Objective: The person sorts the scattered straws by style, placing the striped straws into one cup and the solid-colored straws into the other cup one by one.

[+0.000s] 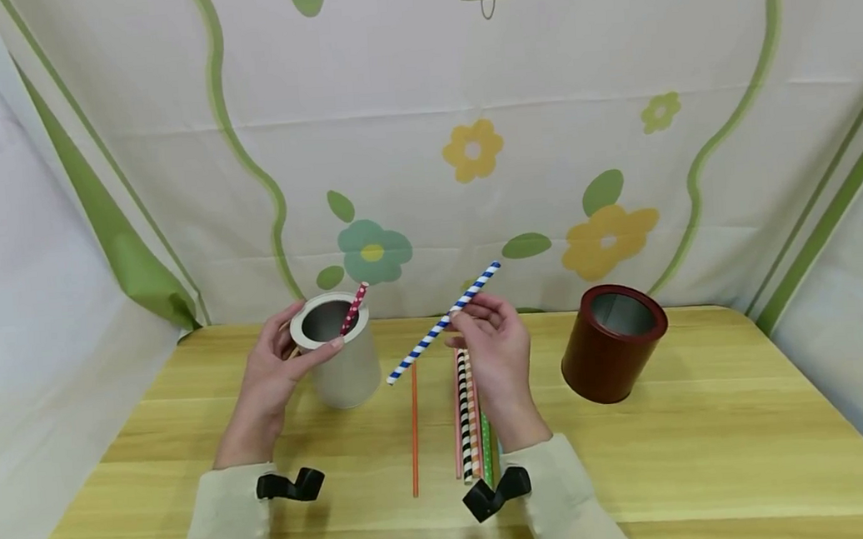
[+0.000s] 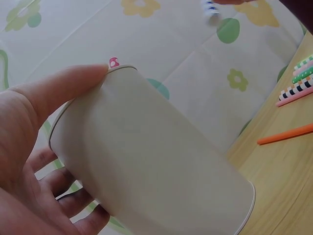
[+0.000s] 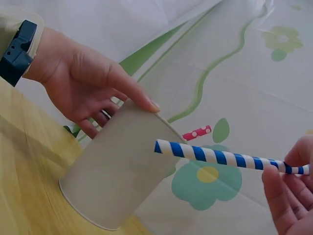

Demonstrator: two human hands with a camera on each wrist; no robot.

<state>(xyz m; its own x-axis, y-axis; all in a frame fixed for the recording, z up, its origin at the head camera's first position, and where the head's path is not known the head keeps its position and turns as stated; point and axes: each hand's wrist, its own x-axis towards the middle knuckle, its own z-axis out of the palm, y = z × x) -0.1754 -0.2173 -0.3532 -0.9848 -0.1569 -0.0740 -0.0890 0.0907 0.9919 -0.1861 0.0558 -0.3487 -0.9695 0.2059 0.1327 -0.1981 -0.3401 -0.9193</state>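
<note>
White can (image 1: 345, 377): one, open-topped; left hand (image 1: 276, 360) grasping it, fingers curled round the upper wall, thumb at the rim.
Red dotted straw (image 1: 354, 309): one, leaning inside the white can, upper end above the rim.
Blue striped straw (image 1: 429, 340): one, aslant in the air, just right of the white can; pinched in the fingers of the right hand (image 1: 496, 353).
Orange straw (image 1: 415, 438): one, on the surface (image 1: 730, 449), right of the white can.
Black striped straw (image 1: 464, 417), green dotted straw (image 1: 487, 453): grouped, farther right of the white can.
Brown can (image 1: 590, 363): one, open-topped, well right of the white can.
</note>
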